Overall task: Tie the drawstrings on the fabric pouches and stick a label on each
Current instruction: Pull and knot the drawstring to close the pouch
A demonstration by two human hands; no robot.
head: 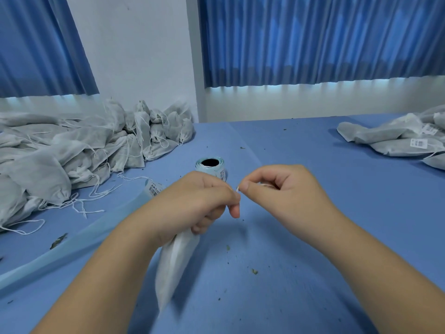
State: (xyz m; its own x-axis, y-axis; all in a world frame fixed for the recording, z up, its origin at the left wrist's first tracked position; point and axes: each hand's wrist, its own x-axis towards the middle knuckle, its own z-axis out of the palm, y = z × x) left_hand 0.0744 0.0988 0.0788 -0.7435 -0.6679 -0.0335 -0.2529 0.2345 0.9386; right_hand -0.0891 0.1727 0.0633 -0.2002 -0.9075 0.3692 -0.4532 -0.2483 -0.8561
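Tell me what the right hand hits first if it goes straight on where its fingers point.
Most likely the left hand, gripping the pouch: the right hand, pinching the drawstring, points straight at it, though depth is unclear.

I'm seeing a plain mid-blue tablecloth running across the view, flecked with dark green crumbs. At 12 o'clock the curtains are showing brighter blue with darker vertical fold bands, beside a white wall. The pouch at 6 o'clock is reading plain white, and so is its drawstring. The pile of pouches at 9 o'clock is looking pale grey-white. The label roll near centre is showing pale blue round a black core. The labels at 3 o'clock are showing white with black barcodes.
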